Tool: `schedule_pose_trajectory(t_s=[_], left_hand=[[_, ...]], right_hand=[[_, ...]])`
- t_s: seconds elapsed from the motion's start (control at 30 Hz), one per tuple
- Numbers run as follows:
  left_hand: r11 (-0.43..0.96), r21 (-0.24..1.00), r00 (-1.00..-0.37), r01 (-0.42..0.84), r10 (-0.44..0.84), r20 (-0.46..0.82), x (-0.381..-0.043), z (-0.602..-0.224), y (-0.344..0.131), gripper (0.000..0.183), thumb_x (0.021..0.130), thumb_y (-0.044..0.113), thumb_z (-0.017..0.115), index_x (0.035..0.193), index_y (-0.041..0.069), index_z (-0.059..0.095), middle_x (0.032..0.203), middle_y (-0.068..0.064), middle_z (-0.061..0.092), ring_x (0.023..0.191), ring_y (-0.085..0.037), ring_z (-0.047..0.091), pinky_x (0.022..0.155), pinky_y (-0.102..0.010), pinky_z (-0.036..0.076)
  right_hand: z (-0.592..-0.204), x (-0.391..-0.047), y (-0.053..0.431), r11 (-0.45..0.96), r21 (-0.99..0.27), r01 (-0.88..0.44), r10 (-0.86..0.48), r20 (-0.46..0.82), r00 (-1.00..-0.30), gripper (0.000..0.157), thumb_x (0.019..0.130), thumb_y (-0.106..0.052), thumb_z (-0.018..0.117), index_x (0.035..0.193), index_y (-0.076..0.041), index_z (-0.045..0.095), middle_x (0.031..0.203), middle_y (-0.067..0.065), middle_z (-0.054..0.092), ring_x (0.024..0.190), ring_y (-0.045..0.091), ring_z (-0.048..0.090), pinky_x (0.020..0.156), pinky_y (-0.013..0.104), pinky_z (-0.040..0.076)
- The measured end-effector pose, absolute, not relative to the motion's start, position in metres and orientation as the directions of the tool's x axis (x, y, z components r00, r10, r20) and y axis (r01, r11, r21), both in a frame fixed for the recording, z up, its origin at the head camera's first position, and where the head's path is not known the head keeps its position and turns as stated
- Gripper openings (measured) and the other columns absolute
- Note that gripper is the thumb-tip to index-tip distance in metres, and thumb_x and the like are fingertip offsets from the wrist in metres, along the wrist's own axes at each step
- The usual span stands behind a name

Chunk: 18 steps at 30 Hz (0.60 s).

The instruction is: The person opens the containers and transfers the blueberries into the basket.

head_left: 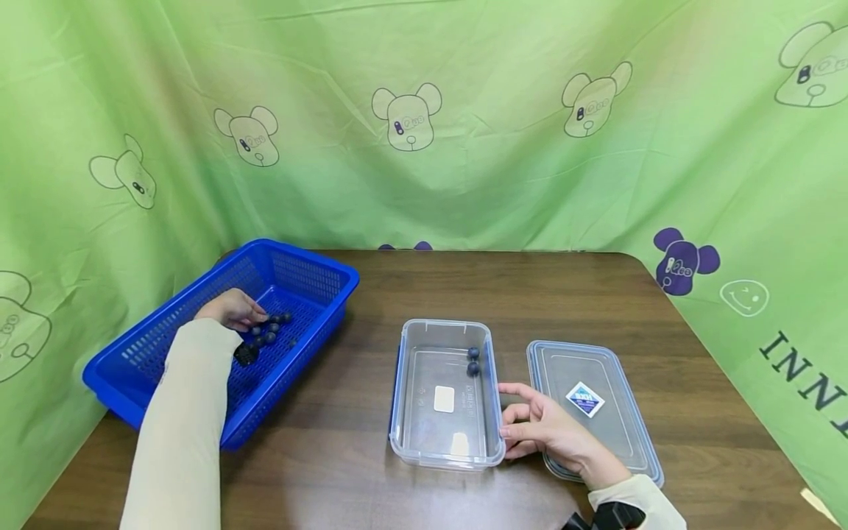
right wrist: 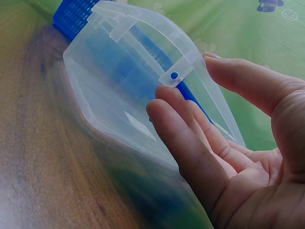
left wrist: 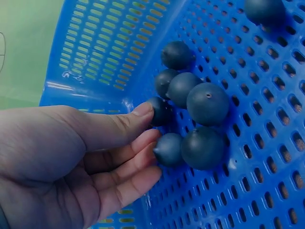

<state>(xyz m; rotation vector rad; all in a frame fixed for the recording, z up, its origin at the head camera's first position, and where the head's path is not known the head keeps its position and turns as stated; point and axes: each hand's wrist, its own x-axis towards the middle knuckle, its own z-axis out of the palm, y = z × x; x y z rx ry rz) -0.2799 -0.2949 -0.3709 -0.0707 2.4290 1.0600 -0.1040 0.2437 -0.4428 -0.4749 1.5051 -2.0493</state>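
In the head view, my left hand (head_left: 234, 309) reaches down into a blue perforated basket (head_left: 347, 277). Thumb and fingertip close on a dark blueberry (left wrist: 161, 112) at the end of a small cluster. More blueberries (left wrist: 208, 103) lie right beside those fingers on the basket floor. A clear plastic container (head_left: 424, 434) stands upright in the middle of the table, uncovered, holding two blueberries (head_left: 473, 361) by its right wall. My right hand (head_left: 546, 427) rests against that wall from outside, fingers spread and loosely bent, fingertips near the clip in the right wrist view.
A clear lid (head_left: 612, 383) with a blue-and-white label lies flat on the wooden table (head_left: 371, 368), partly behind the right hand. Green printed cloth (head_left: 490, 177) hangs round the back and sides. The basket stands along the left edge, its wall rising beside the left hand.
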Motion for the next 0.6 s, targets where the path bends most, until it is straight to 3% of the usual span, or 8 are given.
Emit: schedule_pose_trajectory(t_s=[0.23,0.43,0.53,0.6], left_hand=[[0.698,0.691,-0.895,-0.187,0.170,-0.413,-0.280,-0.358,-0.292,0.035,0.097,-0.001,0.059,0.123,-0.023,0.053,0.093,-0.007,0.068,0.085,-0.016,0.062,0.084,-0.038,0.059],[0.641,0.746,-0.898,-0.179,0.204,-0.391,-0.283,-0.344,-0.288,0.041,0.101,-0.003,0.051,0.134,-0.023,0.041,0.121,-0.031,0.061,0.106,-0.030,0.063,0.096,-0.043,0.054],[0.610,0.774,-0.897,-0.168,0.232,-0.377,-0.286,-0.339,-0.284,0.045,0.102,0.000,0.050,0.139,-0.023,0.036,0.130,-0.033,0.056,0.114,-0.032,0.061,0.095,-0.038,0.055],[0.570,0.806,-0.899,-0.159,0.253,-0.357,-0.289,-0.336,-0.281,0.047,0.103,0.001,0.050,0.140,-0.023,0.033,0.129,-0.030,0.058,0.111,-0.026,0.063,0.095,-0.035,0.055]], right_hand=[[-0.443,-0.104,0.244,-0.225,-0.950,0.218,-0.614,-0.035,-0.788,0.065,0.091,0.008,0.063,0.142,0.010,0.023,0.092,0.004,0.068,0.075,0.020,0.071,0.068,0.038,0.062],[-0.443,-0.104,0.243,-0.221,-0.951,0.218,-0.613,-0.038,-0.789,0.068,0.091,0.009,0.062,0.142,0.013,0.018,0.092,0.005,0.068,0.075,0.020,0.071,0.068,0.038,0.062],[-0.443,-0.104,0.243,-0.220,-0.952,0.214,-0.611,-0.037,-0.791,0.070,0.091,0.008,0.063,0.142,0.014,0.016,0.092,0.004,0.068,0.075,0.020,0.071,0.068,0.038,0.062],[-0.443,-0.104,0.243,-0.219,-0.952,0.212,-0.612,-0.035,-0.790,0.071,0.091,0.008,0.063,0.142,0.015,0.014,0.092,0.004,0.068,0.075,0.020,0.071,0.068,0.038,0.062]])
